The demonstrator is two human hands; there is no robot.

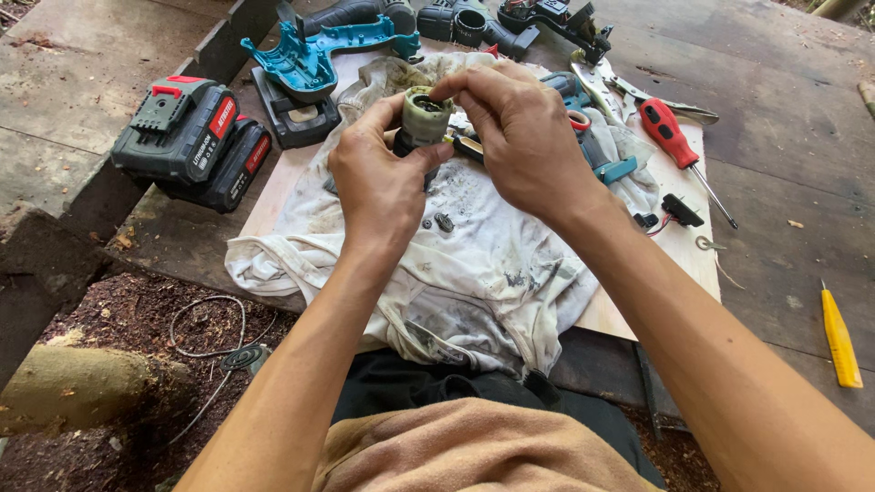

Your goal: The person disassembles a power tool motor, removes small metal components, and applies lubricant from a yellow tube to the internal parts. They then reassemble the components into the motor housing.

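Note:
My left hand [378, 178] grips a pale, greasy cylindrical gear housing [425, 117] from below, holding it upright above a dirty white cloth [474, 273]. My right hand [524, 137] reaches over from the right, its fingertips pinching the housing's top rim. A black and yellow part sticks out beside the housing, mostly hidden by my right hand. Two small metal pieces [438, 221] lie on the cloth just under my hands.
Two black and green tool batteries [196, 137] sit at left. A teal tool shell half [314, 56] and dark tool bodies [456, 20] lie at the back. A red-handled screwdriver [674, 141], pliers and a yellow-handled tool [838, 342] lie right. The cloth covers a pale board [688, 255].

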